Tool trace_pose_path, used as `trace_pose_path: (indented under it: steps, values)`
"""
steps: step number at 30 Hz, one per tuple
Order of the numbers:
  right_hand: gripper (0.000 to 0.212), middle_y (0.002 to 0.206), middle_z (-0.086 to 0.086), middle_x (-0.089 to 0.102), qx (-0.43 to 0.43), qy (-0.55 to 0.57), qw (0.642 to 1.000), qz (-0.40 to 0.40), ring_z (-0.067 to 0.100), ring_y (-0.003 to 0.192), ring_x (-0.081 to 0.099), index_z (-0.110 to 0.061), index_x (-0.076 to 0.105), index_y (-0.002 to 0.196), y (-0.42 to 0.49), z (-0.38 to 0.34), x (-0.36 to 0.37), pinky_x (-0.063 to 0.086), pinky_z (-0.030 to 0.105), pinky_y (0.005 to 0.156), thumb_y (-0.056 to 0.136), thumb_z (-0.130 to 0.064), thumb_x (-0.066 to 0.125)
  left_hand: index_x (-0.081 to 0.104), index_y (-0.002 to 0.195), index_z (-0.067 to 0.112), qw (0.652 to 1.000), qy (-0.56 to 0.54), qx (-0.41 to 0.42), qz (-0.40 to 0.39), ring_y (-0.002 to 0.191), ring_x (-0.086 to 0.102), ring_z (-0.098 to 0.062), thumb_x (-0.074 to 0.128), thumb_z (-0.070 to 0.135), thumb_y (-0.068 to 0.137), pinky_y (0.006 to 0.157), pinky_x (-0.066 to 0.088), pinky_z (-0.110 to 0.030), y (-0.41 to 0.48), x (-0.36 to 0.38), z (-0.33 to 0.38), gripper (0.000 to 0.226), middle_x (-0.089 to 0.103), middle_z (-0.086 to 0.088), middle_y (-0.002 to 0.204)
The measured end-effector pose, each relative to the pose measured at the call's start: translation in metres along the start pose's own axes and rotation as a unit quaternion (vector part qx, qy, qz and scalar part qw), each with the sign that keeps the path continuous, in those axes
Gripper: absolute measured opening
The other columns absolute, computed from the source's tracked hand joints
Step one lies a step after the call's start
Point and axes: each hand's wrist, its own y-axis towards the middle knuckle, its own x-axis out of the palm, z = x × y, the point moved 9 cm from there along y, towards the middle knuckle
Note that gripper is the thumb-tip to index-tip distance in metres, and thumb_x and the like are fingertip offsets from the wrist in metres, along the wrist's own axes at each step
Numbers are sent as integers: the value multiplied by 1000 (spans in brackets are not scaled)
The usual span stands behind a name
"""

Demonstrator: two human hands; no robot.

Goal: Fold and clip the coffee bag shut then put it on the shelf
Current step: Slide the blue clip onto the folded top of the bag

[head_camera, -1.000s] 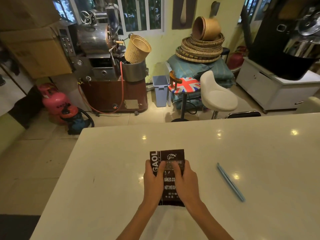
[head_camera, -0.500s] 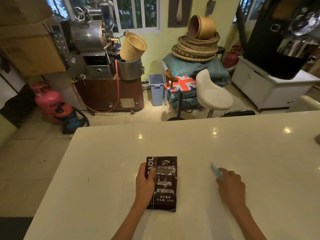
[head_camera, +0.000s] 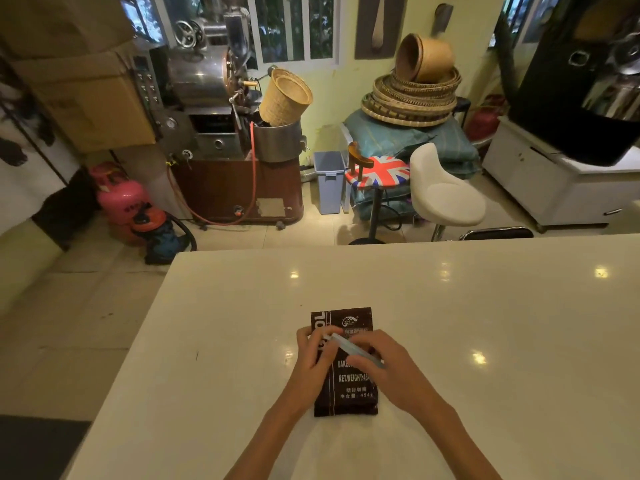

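Note:
A dark brown coffee bag (head_camera: 351,393) with white print lies flat on the white counter (head_camera: 485,323), its top end pointing away from me. My left hand (head_camera: 313,362) rests on the bag's left side, fingers touching one end of a long pale blue clip (head_camera: 349,348). My right hand (head_camera: 388,367) holds the clip's other end, so the clip lies slantwise just above the bag's upper half. Whether the clip's jaws are apart is not clear. No shelf is in view.
Beyond the counter's far edge stand a white bar stool (head_camera: 446,199) and a flag-patterned stool (head_camera: 379,173). A coffee roaster (head_camera: 214,109), a pink gas cylinder (head_camera: 121,199), a blue bin (head_camera: 329,181) and stacked woven baskets (head_camera: 414,95) line the back wall.
My right hand has picked the blue clip off the counter at the right and carried it left over the bag. My left hand now touches the clip too.

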Motion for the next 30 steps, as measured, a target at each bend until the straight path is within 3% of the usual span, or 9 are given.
trace_pose_path:
  steps: [3,6,9,11,13,17,21,26,30]
  values:
    - [14,81,-13,67,8,-56,998,-14,4,71,61,-39,67,99,4,3,0,52,24,64,98,-39,53,57,104,43,999,23,24,2,111,58,-12,49,33,98,82,60,-31,1,-2,5,14,36,2,121]
    - [30,63,-12,60,-2,-104,994,-37,2,54,53,-48,55,76,4,5,1,47,26,58,102,-37,44,60,99,34,997,65,52,7,105,60,-8,47,31,100,81,58,-25,1,-4,10,14,38,-1,118]
    - [8,74,-12,67,11,-64,997,-52,3,62,61,-47,61,100,3,4,-1,48,20,58,96,-46,54,61,99,22,987,140,82,16,100,61,-6,48,36,97,82,57,-24,2,-6,17,19,41,-3,115]
    - [39,92,-12,71,13,-87,994,-60,5,72,65,-43,56,126,2,5,-1,51,17,61,89,-52,62,60,105,14,985,146,84,24,95,63,-3,48,38,97,79,56,-22,2,-7,16,27,43,-3,112]
    - [48,105,-12,72,-31,-166,985,-29,6,80,66,-42,50,135,1,0,-8,53,18,70,90,-48,63,53,114,4,989,132,59,28,89,66,0,46,31,100,73,57,-20,3,-9,9,31,44,-4,111]
    - [37,104,-9,77,-113,-191,972,76,9,81,70,-31,66,126,-11,-9,-26,58,26,71,89,-34,69,46,112,4,998,52,-11,19,81,65,4,44,27,102,68,57,-20,4,-6,-5,25,42,-5,110]
    - [37,91,-5,79,-142,-154,973,95,7,72,69,-23,71,121,-15,-13,-27,58,22,63,85,-21,76,47,101,14,997,-45,-59,12,90,62,-12,42,26,103,72,59,-28,5,0,-8,14,45,-11,108]
    - [34,86,-8,76,-97,-74,989,87,-5,61,61,-26,70,121,-17,-7,-29,51,8,64,87,-30,69,45,111,4,993,-76,-87,13,78,66,0,44,25,102,64,57,-19,8,1,-14,23,47,-9,103]
    - [31,85,-7,76,-63,-22,994,88,6,60,66,-27,71,118,-19,3,-30,57,18,64,87,-25,71,46,112,2,993,-81,-86,13,87,62,-5,42,26,102,68,56,-19,9,4,-15,26,45,-7,105]
